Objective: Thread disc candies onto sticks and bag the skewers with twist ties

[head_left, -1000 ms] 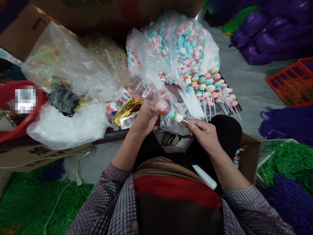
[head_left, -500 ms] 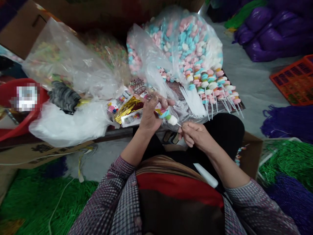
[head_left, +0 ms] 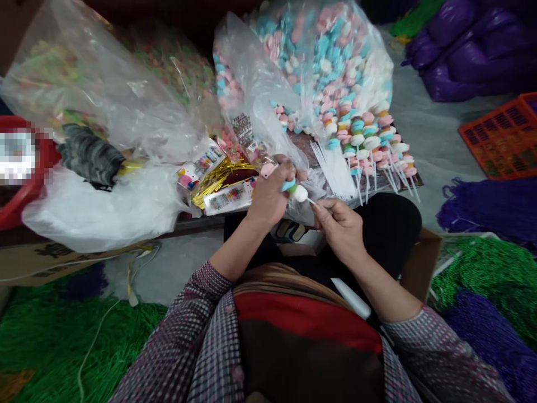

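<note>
Between my hands is a candy skewer point(head_left: 299, 193), with white, green and blue pieces showing on a thin white stick. My left hand point(head_left: 271, 193) is closed around its candy end, and a pink piece pokes out beyond the fingers. Lower down, my right hand point(head_left: 340, 224) pinches the bare stick. Just beyond my hands, a bundle of white sticks point(head_left: 333, 170) lies on the table. Several finished-looking candy skewers point(head_left: 371, 140) are lined up to the right of it. Gold twist ties point(head_left: 220, 173) and printed wrappers point(head_left: 230, 196) lie left of my left hand.
A large clear bag of pink, blue and white candies point(head_left: 327, 61) stands at the back. Bags of gummy candies point(head_left: 168, 67) are at the left, near a red basin point(head_left: 42, 184). An orange crate point(head_left: 501, 137) and purple bags point(head_left: 465, 50) are on the floor at right.
My left hand has closed further over the candy pieces, its fingers now curled round them. A pink piece shows at the far end. My right hand keeps its pinch, slightly higher; the view has shifted.
</note>
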A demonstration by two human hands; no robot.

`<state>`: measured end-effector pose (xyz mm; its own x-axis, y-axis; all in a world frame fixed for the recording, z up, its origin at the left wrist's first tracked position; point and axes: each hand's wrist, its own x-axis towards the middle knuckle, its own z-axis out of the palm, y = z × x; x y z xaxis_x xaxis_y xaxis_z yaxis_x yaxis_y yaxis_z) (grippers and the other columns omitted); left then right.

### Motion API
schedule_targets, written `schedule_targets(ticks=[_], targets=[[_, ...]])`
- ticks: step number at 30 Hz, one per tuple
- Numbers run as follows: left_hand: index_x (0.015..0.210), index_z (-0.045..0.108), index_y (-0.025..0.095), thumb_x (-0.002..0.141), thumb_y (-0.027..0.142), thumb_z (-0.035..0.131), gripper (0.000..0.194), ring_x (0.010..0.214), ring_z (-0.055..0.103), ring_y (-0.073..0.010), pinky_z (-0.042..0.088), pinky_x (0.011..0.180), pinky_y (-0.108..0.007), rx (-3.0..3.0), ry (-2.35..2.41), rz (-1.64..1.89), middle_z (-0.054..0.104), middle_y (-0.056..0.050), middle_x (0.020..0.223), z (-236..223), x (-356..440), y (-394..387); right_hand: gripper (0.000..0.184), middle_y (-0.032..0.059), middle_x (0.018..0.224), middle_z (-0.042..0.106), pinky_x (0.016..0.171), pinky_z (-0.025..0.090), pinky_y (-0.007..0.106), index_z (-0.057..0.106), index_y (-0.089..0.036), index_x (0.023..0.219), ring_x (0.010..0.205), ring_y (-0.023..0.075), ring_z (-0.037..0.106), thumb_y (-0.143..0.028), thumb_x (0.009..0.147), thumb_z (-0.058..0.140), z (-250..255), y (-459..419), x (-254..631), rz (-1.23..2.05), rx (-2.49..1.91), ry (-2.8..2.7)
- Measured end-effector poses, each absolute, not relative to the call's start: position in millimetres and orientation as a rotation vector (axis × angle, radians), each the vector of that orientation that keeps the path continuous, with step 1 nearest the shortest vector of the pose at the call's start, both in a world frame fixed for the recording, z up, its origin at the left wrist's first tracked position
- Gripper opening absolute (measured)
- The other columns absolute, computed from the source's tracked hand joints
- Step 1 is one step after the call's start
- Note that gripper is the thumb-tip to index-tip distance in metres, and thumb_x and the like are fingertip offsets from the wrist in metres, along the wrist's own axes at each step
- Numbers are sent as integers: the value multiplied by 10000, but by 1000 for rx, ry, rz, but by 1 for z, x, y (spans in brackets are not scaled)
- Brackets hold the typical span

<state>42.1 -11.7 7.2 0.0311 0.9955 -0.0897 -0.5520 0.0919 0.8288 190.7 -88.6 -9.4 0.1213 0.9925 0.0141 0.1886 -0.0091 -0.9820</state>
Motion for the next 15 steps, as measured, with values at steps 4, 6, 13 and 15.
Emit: schedule_targets(ticks=[4, 6, 13, 15], targets=[[891, 603, 234, 726, 626, 867, 501, 1042, 713, -216, 571, 847, -337, 722, 687, 1310, 693, -17, 885, 2, 40, -22, 401, -98, 463, 465, 455, 388, 229, 697, -217, 832, 401, 67, 345, -601, 813, 811, -10, -82, 179, 1459, -1219, -970], [1014, 643, 246, 650, 688, 890, 624, 1208, 677, -267, 575, 886, -354, 757, 619, 1270, 726, -64, 1078, 6, 28, -24, 402, -116, 448, 423, 520, 477, 235, 723, -216, 846, 406, 57, 339, -587, 768, 860, -11, -80, 176, 1579, -1135, -878], [1038, 692, 276, 724, 694, 838, 543, 1081, 733, -225, 602, 943, -360, 769, 530, 1477, 739, -18, 1030, 27, -2, -11, 443, -80, 494, 508, 507, 443, 237, 783, -199, 875, 443, 71, 416, -627, 770, 832, -23, -80, 182, 1423, -1230, -1050], [886, 677, 246, 769, 584, 855, 399, 848, 729, -158, 606, 913, -324, 699, 589, 1570, 671, 29, 781, 26, 5, -7, 424, -63, 509, 522, 480, 402, 238, 790, -194, 912, 457, 88, 445, -612, 847, 761, -24, -79, 183, 1223, -1315, -1228]])
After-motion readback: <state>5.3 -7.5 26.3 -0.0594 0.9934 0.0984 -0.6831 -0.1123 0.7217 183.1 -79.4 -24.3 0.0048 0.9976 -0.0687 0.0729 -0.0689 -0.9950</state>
